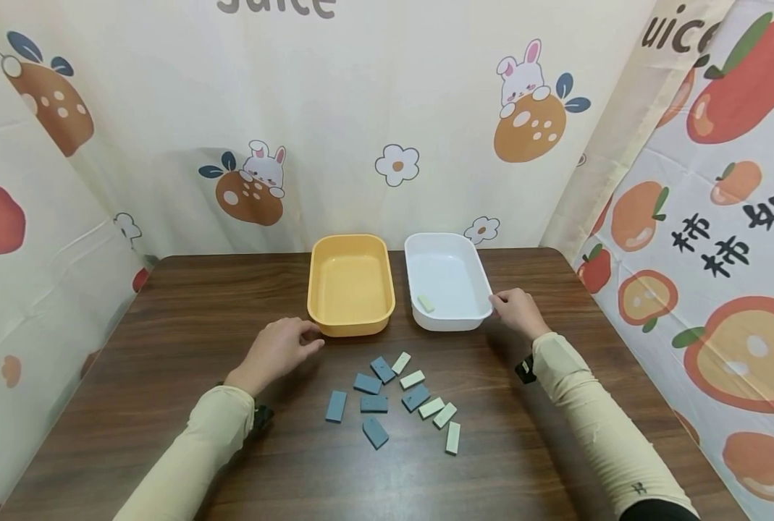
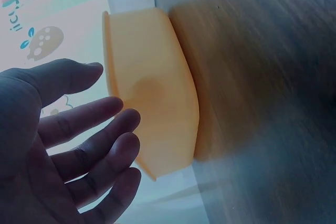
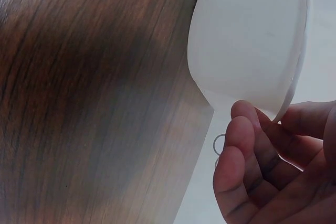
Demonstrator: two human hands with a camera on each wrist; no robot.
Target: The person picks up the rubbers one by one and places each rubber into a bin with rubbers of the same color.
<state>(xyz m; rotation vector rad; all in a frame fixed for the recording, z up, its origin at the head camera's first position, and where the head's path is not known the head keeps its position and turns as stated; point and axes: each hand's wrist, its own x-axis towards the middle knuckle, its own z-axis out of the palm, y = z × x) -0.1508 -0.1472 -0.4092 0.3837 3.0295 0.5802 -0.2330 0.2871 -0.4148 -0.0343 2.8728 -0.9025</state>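
Observation:
My left hand [image 1: 281, 354] hovers at the front left corner of the yellow bin [image 1: 350, 327], its fingers loosely bent. In the left wrist view nothing lies between thumb and fingers [image 2: 118, 103]; whether a fingertip touches the bin I cannot tell. The right hand [image 1: 519, 312] pinches the right rim of the white bin [image 1: 448, 323] between thumb and fingers, as the right wrist view also shows. One pale green block [image 1: 426, 303] lies inside that bin. In front of both bins, several blue-grey blocks [image 1: 336, 407] and several pale green blocks [image 1: 452, 438] lie scattered on the table.
The brown wooden table [image 1: 230, 463] runs back to a printed curtain [image 1: 334, 108]. Similar fabric hangs along the left and right sides. The two bins stand side by side near the back edge, a narrow gap between them.

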